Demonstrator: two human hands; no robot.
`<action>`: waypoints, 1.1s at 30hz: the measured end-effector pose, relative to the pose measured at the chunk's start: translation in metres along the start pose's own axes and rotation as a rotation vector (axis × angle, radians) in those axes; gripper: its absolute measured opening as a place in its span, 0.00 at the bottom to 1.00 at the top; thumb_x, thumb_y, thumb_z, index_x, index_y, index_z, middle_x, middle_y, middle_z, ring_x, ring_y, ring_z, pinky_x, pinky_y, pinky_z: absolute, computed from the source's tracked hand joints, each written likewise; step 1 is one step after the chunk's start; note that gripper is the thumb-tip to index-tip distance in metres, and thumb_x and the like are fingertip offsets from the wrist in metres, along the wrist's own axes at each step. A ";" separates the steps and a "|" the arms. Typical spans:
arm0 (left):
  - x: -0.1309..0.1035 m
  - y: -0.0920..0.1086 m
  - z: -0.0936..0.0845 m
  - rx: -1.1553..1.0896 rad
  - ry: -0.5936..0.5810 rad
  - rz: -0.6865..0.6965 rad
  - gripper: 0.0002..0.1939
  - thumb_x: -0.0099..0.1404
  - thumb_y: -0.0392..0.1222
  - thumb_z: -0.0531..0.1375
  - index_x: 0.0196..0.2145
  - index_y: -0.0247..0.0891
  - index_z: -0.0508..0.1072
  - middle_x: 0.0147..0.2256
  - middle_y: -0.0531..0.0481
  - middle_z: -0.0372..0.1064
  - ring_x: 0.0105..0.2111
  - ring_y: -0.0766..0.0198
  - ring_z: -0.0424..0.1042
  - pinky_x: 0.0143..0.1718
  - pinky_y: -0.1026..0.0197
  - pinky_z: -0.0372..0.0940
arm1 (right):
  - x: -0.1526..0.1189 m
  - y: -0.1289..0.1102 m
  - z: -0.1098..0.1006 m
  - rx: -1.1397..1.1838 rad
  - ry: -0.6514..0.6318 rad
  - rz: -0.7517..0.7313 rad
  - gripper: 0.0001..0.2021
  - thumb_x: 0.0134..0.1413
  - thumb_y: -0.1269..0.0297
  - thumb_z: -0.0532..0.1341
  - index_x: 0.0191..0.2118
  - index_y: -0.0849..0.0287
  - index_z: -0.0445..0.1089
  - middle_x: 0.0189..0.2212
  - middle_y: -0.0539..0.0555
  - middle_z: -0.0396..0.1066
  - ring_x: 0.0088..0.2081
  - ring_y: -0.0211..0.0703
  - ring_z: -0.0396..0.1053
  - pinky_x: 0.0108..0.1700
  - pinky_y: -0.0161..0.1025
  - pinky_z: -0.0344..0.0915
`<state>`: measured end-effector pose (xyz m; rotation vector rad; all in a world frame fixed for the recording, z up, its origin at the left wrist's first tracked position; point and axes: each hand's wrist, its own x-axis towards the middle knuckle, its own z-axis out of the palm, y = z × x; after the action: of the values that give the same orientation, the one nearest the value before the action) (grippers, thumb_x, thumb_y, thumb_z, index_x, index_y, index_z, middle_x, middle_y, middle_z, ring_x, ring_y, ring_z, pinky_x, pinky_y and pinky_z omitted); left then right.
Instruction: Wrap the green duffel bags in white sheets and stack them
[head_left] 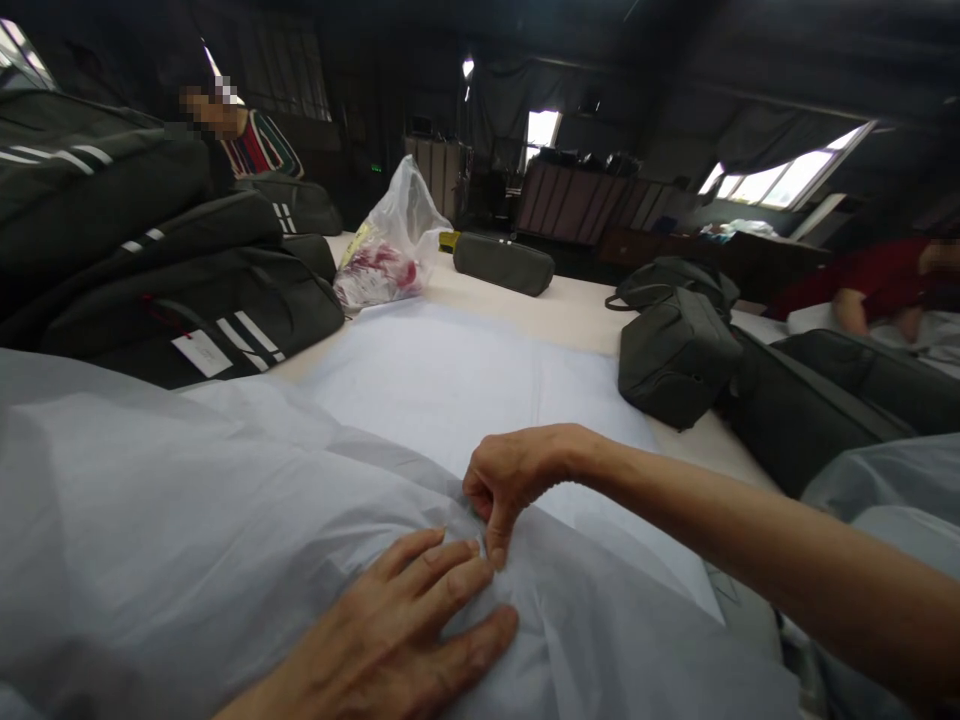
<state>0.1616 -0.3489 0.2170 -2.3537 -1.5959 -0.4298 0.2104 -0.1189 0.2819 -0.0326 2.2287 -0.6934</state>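
Pale, translucent plastic sheeting [225, 510] spreads over the near part of the table, bulging at the left. My left hand [409, 625] lies on it with fingers spread, palm down. Just beyond those fingertips, my right hand [506, 490] comes in from the right, its fingers curled and thumb pointing down, pinching a fold of the sheeting. The thumb nearly touches the left fingertips. Flat white sheets [450, 370] lie on the table beyond both hands.
Dark bags with white stripes [202, 300] are piled at the left. A clear plastic bag [390, 250] and a small dark case [504, 263] stand farther back on the table [570, 315]. More dark bags [675, 350] sit right. People [262, 145] are at back left and far right.
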 end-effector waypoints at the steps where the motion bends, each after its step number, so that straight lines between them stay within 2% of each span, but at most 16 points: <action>1: -0.001 -0.001 0.004 -0.002 -0.004 0.005 0.25 0.72 0.56 0.46 0.63 0.53 0.59 0.60 0.51 0.65 0.58 0.56 0.64 0.59 0.50 0.62 | 0.002 0.004 0.002 -0.030 0.039 -0.015 0.22 0.31 0.47 0.75 0.26 0.58 0.71 0.19 0.41 0.64 0.26 0.33 0.60 0.27 0.32 0.53; 4: -0.002 -0.003 0.007 -0.023 0.026 0.035 0.32 0.68 0.66 0.45 0.62 0.48 0.62 0.57 0.48 0.68 0.56 0.52 0.66 0.57 0.48 0.64 | 0.009 0.025 0.009 0.016 0.120 -0.076 0.24 0.31 0.45 0.75 0.29 0.57 0.70 0.21 0.41 0.63 0.26 0.33 0.58 0.26 0.32 0.51; 7: 0.000 -0.002 0.000 -0.019 0.093 0.034 0.31 0.69 0.64 0.43 0.60 0.48 0.64 0.54 0.47 0.71 0.55 0.54 0.66 0.57 0.50 0.65 | 0.012 0.057 0.014 0.170 0.196 -0.082 0.27 0.31 0.44 0.75 0.36 0.57 0.72 0.29 0.44 0.69 0.31 0.36 0.64 0.30 0.32 0.58; 9: 0.004 -0.001 -0.009 -0.011 0.073 0.008 0.28 0.71 0.62 0.43 0.59 0.48 0.65 0.53 0.48 0.71 0.56 0.56 0.66 0.58 0.53 0.63 | 0.009 0.074 0.014 0.257 0.280 -0.058 0.30 0.32 0.44 0.74 0.42 0.57 0.73 0.38 0.49 0.72 0.39 0.41 0.68 0.38 0.34 0.63; 12: 0.008 0.001 -0.020 -0.015 0.044 -0.016 0.26 0.72 0.59 0.43 0.58 0.48 0.66 0.53 0.49 0.70 0.56 0.59 0.65 0.61 0.54 0.60 | 0.001 0.082 0.016 0.365 0.350 -0.147 0.39 0.38 0.44 0.73 0.57 0.53 0.67 0.56 0.55 0.67 0.55 0.49 0.65 0.51 0.38 0.65; 15: 0.010 0.003 -0.027 -0.024 0.071 -0.028 0.25 0.72 0.59 0.43 0.58 0.48 0.66 0.53 0.49 0.70 0.56 0.58 0.65 0.60 0.55 0.60 | 0.002 0.075 0.024 0.380 0.251 -0.230 0.47 0.39 0.45 0.72 0.66 0.47 0.56 0.64 0.54 0.58 0.64 0.52 0.56 0.60 0.43 0.60; 18: 0.011 0.005 -0.034 0.005 -0.016 -0.063 0.27 0.69 0.62 0.50 0.59 0.50 0.65 0.55 0.49 0.69 0.57 0.56 0.64 0.60 0.54 0.60 | 0.007 0.078 0.029 0.367 0.196 -0.129 0.48 0.41 0.44 0.71 0.67 0.50 0.55 0.65 0.56 0.58 0.64 0.55 0.57 0.61 0.46 0.60; 20: 0.011 0.007 -0.037 0.013 -0.045 -0.059 0.28 0.66 0.64 0.53 0.59 0.51 0.65 0.55 0.50 0.69 0.55 0.56 0.65 0.59 0.55 0.60 | 0.001 0.087 0.027 0.340 0.305 -0.011 0.45 0.44 0.47 0.71 0.66 0.54 0.55 0.64 0.59 0.58 0.62 0.55 0.59 0.61 0.47 0.61; 22: 0.012 0.007 -0.037 -0.012 -0.055 -0.056 0.29 0.66 0.64 0.53 0.59 0.50 0.65 0.54 0.49 0.69 0.53 0.57 0.67 0.58 0.55 0.59 | -0.015 0.092 0.022 0.298 0.497 0.107 0.42 0.45 0.51 0.70 0.65 0.57 0.58 0.63 0.62 0.60 0.60 0.56 0.62 0.60 0.48 0.62; 24: 0.013 0.008 -0.036 -0.057 -0.048 -0.067 0.28 0.66 0.65 0.52 0.58 0.50 0.65 0.54 0.48 0.68 0.51 0.57 0.68 0.57 0.55 0.59 | -0.035 0.086 0.020 0.306 0.618 0.136 0.37 0.47 0.51 0.69 0.62 0.59 0.62 0.60 0.63 0.64 0.57 0.55 0.66 0.57 0.48 0.65; 25: 0.013 0.008 -0.035 -0.077 -0.043 -0.072 0.28 0.66 0.65 0.52 0.58 0.50 0.65 0.54 0.48 0.68 0.50 0.57 0.68 0.56 0.55 0.59 | -0.043 0.079 0.021 0.329 0.630 0.105 0.36 0.48 0.50 0.68 0.61 0.59 0.63 0.58 0.62 0.66 0.55 0.53 0.68 0.55 0.48 0.67; 28: 0.015 0.009 -0.031 -0.109 -0.017 -0.078 0.27 0.66 0.65 0.53 0.56 0.50 0.67 0.52 0.48 0.68 0.47 0.57 0.69 0.51 0.55 0.60 | -0.051 0.048 0.034 0.335 0.548 0.045 0.36 0.47 0.46 0.68 0.59 0.57 0.66 0.54 0.60 0.71 0.53 0.52 0.70 0.55 0.47 0.66; 31: 0.015 0.009 -0.028 -0.142 0.012 -0.090 0.25 0.66 0.63 0.54 0.55 0.50 0.67 0.52 0.48 0.67 0.47 0.56 0.68 0.50 0.54 0.59 | -0.042 0.026 0.048 0.240 0.485 0.203 0.40 0.42 0.46 0.70 0.60 0.60 0.66 0.57 0.63 0.68 0.56 0.58 0.68 0.59 0.52 0.63; 33: 0.014 0.009 -0.024 -0.165 0.021 -0.115 0.25 0.65 0.63 0.55 0.55 0.51 0.67 0.52 0.48 0.66 0.48 0.55 0.68 0.50 0.53 0.59 | -0.043 0.016 0.052 0.192 0.589 0.300 0.42 0.40 0.50 0.72 0.61 0.60 0.64 0.60 0.64 0.64 0.59 0.60 0.65 0.62 0.53 0.60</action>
<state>0.1730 -0.3495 0.2439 -2.3722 -1.7543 -0.6313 0.2794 -0.1191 0.2752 0.6664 2.6204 -0.8169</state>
